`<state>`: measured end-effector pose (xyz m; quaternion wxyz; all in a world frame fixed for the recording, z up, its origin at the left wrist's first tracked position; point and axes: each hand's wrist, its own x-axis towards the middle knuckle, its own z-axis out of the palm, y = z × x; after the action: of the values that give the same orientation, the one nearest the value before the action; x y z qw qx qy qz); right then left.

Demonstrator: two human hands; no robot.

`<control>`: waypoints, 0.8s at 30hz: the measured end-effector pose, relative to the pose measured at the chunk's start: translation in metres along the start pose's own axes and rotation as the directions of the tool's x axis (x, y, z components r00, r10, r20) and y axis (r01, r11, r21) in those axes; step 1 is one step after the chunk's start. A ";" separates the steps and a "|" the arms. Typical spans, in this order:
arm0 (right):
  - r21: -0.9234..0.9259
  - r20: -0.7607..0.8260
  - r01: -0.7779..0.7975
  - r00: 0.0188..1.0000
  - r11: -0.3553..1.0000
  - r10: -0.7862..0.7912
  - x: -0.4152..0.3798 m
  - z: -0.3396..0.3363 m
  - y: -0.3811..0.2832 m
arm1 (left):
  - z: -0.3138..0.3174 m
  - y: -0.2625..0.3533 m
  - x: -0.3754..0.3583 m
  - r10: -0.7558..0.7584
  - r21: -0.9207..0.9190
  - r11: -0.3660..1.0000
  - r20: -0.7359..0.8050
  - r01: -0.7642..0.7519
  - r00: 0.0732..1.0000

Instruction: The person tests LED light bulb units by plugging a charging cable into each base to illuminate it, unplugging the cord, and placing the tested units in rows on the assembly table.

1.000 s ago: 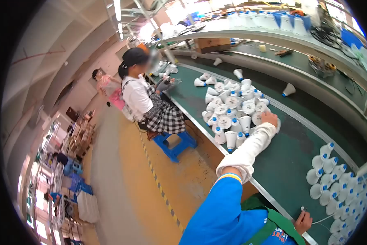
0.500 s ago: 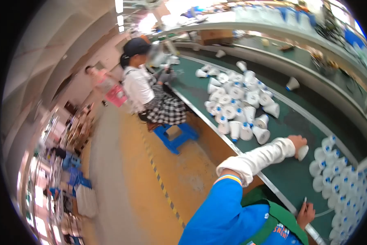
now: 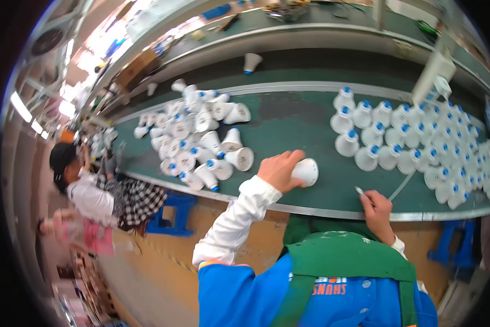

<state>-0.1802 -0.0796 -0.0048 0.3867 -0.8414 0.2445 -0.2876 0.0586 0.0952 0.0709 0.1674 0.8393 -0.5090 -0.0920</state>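
My left hand (image 3: 281,171), in a white sleeve, is closed round a white cone-shaped bulb housing (image 3: 306,173), its round flat end facing right. It is held over the green work surface near the front edge. My right hand (image 3: 377,210) pinches a thin, white, pen-like tool (image 3: 360,193), its tip pointing up and left. To the left lies a loose heap of white bulb housings with blue ends (image 3: 207,122), tipped in all directions. On the right, several more bulb housings (image 3: 389,155) stand in close rows, blue ends up.
A pale strip or tube (image 3: 402,186) lies right of my right hand. One bulb housing (image 3: 252,62) rests beyond the metal rail. A white post (image 3: 434,71) rises behind the rows. At left, a co-worker in a black cap (image 3: 92,196) sits on a blue stool (image 3: 173,215).
The view has swung to the right, so the heap and co-worker appear further left. My left hand still holds the bulb housing, now closer to my right hand, which keeps the pen-like tool.
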 end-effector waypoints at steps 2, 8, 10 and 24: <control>0.082 0.084 -0.015 0.996 0.997 0.008 0.009 0.000 -0.022 | 0.026 0.005 0.002 0.032 -0.049 0.998 -0.072 -0.036 0.997; 0.312 0.263 -0.283 0.943 0.907 0.204 0.030 0.010 -0.043 | 0.064 0.050 0.020 -0.096 -0.355 0.934 -0.170 0.030 0.981; 0.368 0.287 -0.348 0.925 0.862 0.251 0.029 0.015 -0.039 | 0.067 0.053 0.022 -0.048 -0.385 0.922 -0.210 -0.037 0.976; 0.325 0.230 -0.349 0.931 0.879 0.285 0.022 0.033 -0.036 | 0.100 0.043 0.018 -0.110 -0.545 0.835 -0.299 -0.075 0.948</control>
<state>-0.1352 -0.0560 0.0127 0.5962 -0.7264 0.2875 -0.1851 -0.0015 0.0425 -0.0050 0.4800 0.7640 -0.4196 -0.0992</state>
